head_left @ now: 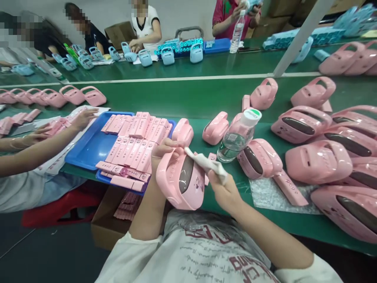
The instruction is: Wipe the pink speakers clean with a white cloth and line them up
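Note:
A pink handled housing (179, 181) with a dark oval window is held up in front of my chest, tilted. My left hand (161, 155) grips it from behind at the upper left, its fingers bent over the top by the handle. In my right hand (225, 192) is a white cloth (207, 162), pinched between the fingers, with its far end touching the housing's upper edge. Just beyond the cloth stands a clear bottle (235, 139) with a white and green cap. Another pink housing (183, 131) sits right behind my left hand.
Left of me, blue trays (85, 153) hold several pink bars (129, 151). A co-worker's arms (44, 149) reach in at the left. Several pink housings (318, 161) crowd the right side near bubble wrap (265, 194). Across the green table (176, 94), people handle blue housings.

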Demonstrator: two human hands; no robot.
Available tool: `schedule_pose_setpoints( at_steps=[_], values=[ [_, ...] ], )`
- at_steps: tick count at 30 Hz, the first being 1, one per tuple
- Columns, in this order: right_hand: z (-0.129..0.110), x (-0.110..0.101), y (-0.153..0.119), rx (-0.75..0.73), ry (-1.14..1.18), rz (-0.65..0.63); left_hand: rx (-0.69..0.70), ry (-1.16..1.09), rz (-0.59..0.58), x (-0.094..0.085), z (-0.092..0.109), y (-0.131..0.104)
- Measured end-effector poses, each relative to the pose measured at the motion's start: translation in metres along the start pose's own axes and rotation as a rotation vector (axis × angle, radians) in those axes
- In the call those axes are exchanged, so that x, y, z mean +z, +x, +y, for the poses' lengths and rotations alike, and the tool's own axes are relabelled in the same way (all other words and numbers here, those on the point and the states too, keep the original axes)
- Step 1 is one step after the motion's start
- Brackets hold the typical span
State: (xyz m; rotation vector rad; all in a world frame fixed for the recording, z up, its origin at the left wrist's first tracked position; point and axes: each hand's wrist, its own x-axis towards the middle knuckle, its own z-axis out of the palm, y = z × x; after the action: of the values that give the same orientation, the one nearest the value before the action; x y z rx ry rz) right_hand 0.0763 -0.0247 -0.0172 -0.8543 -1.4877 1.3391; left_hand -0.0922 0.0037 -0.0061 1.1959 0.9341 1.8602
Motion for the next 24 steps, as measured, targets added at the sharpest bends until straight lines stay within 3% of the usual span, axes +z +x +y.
schedule_pose_setpoints(
  at_steps=[3, 5, 6, 10, 15, 17, 20, 22, 24],
  values=[
    [0.003, 0.006, -0.008, -0.488, -0.23, -0.207, -0.001, -0.144, -0.029, 0.006, -0.004, -0.005],
    [0.009, 0.004, -0.01, -0.678, -0.33, -0.274, 0.001, -0.152, -0.06, 0.008, -0.005, -0.006],
    [0.011, 0.003, -0.01, -0.681, -0.351, -0.268, 0.004, -0.158, -0.072, 0.009, -0.007, -0.007],
    [0.015, -0.003, -0.008, -0.463, -0.339, -0.06, -0.031, -0.142, -0.139, 0.01, -0.013, -0.008],
    [0.022, -0.004, -0.019, -0.697, -0.396, -0.213, -0.056, -0.124, -0.154, 0.01, -0.019, -0.01],
    [0.025, -0.007, -0.021, -0.553, -0.323, -0.176, -0.073, -0.101, -0.149, 0.014, -0.018, -0.013],
    [0.024, -0.012, -0.018, -0.137, -0.019, -0.028, -0.027, -0.065, -0.122, 0.023, -0.014, -0.018],
    [0.023, -0.013, -0.012, -0.007, 0.219, -0.071, -0.002, -0.02, -0.131, 0.025, -0.014, -0.016],
    [0.024, -0.011, -0.005, 0.088, 0.525, -0.196, 0.008, -0.06, -0.134, 0.021, -0.017, -0.008]
  ],
)
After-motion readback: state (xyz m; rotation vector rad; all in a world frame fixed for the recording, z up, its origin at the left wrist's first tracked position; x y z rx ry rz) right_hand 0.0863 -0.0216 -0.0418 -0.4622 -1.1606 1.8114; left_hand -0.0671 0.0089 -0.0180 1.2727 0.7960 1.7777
